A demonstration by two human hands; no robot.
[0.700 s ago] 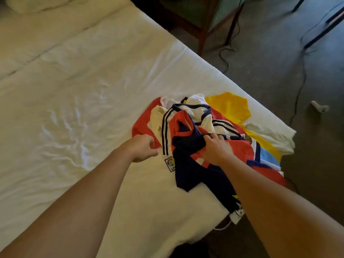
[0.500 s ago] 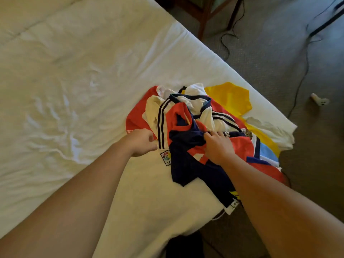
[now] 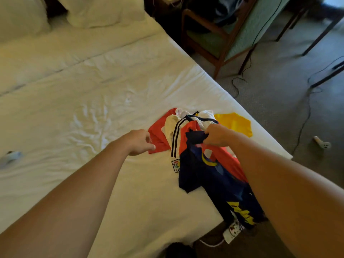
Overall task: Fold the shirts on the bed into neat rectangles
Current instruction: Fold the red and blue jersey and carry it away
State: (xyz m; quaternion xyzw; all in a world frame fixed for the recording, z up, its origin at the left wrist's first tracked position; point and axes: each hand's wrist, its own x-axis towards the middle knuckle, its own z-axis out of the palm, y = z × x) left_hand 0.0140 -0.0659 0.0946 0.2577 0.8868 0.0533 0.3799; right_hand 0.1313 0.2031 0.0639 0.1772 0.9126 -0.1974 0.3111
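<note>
Where the bed [image 3: 111, 101] comes to its right edge, a heap of shirts [image 3: 188, 131] lies bunched, and everything else is placed from that heap. On top of it the navy shirt [image 3: 210, 181] is gripped at its upper end by the right hand [image 3: 216, 135], fingers curled round the cloth; its lower end trails toward the near edge of the bed. Under it lie a white shirt [image 3: 172, 127] with black stripes and a red shirt [image 3: 158, 136]. Beyond the heap a yellow shirt [image 3: 234, 123] lies flat. Left of the heap the left hand [image 3: 139, 142] pinches the red shirt's edge. Far beyond stand pillows [image 3: 104, 12] and a chair [image 3: 219, 40].
</note>
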